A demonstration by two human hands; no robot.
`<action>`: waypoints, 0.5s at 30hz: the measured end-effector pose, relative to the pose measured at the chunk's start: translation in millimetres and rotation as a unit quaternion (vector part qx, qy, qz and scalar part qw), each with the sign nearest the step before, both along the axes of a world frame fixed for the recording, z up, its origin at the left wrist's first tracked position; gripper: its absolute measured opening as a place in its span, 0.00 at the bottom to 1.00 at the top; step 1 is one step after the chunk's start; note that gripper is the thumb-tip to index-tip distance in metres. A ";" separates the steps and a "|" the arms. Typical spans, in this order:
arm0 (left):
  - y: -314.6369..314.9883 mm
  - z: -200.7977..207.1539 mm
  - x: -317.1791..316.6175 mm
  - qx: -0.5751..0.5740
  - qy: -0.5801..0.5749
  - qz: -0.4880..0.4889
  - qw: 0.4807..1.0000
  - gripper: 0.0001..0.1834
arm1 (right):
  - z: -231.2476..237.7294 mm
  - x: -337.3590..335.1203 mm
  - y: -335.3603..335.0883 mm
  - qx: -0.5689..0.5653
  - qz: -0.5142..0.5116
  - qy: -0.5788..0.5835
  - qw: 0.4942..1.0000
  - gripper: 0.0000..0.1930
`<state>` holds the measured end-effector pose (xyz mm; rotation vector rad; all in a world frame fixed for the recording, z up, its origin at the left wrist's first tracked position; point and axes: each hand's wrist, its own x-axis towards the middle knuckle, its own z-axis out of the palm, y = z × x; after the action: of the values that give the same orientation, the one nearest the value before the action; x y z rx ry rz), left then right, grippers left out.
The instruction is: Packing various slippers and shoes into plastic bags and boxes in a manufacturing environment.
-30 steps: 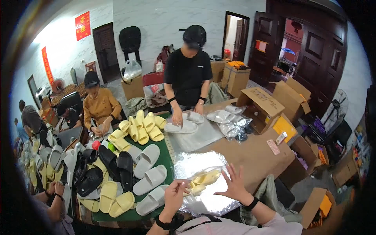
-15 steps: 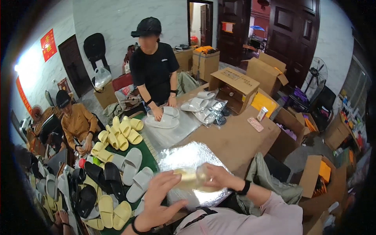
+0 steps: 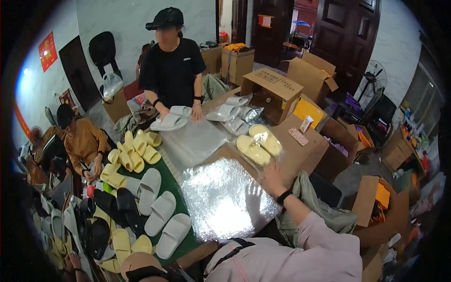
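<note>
My right hand [image 3: 272,179] is stretched out over the table with its fingers apart. Just beyond its fingertips lies a pair of yellow slippers [image 3: 258,144] in a clear bag; I cannot tell whether the fingers touch the bag. Shiny clear plastic bags [image 3: 221,199] lie flat in front of me, to the left of that hand. At the lower edge my left hand [image 3: 140,264] shows only in part, its fingers hidden, near yellow slippers [image 3: 121,245] and a grey slipper [image 3: 173,235] on the green surface.
Across the table a co-worker in black [image 3: 173,70] has hands at grey slippers [image 3: 171,120]. Another person [image 3: 84,141] sits at the left behind piled slippers. Bagged grey slippers [image 3: 228,112], a phone [image 3: 298,137] and open cartons [image 3: 272,91] are farther right.
The yellow slippers, held before me earlier, now lie in their bag farther right on the table. My right hand reached out there and opened; my left hand dropped to the lower left.
</note>
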<state>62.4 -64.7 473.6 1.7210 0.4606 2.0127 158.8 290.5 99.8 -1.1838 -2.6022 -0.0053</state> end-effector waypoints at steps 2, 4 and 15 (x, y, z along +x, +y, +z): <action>2.5 1.1 1.9 0.001 0.004 0.001 1.000 0.17 | -38.5 4.9 -31.9 -0.078 0.026 -0.035 0.996 0.24; 7.8 0.7 2.2 0.000 0.008 -0.001 1.000 0.16 | -73.1 1.2 -77.0 -0.055 0.082 -0.026 0.995 0.24; 17.7 11.1 2.6 -0.004 0.047 0.024 0.999 0.15 | -155.5 -2.1 -157.0 -0.097 0.277 -0.087 0.952 0.19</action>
<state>65.1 -47.0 484.7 1.8216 0.5456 1.9656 156.7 133.5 -55.7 -0.4808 -3.0591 0.2761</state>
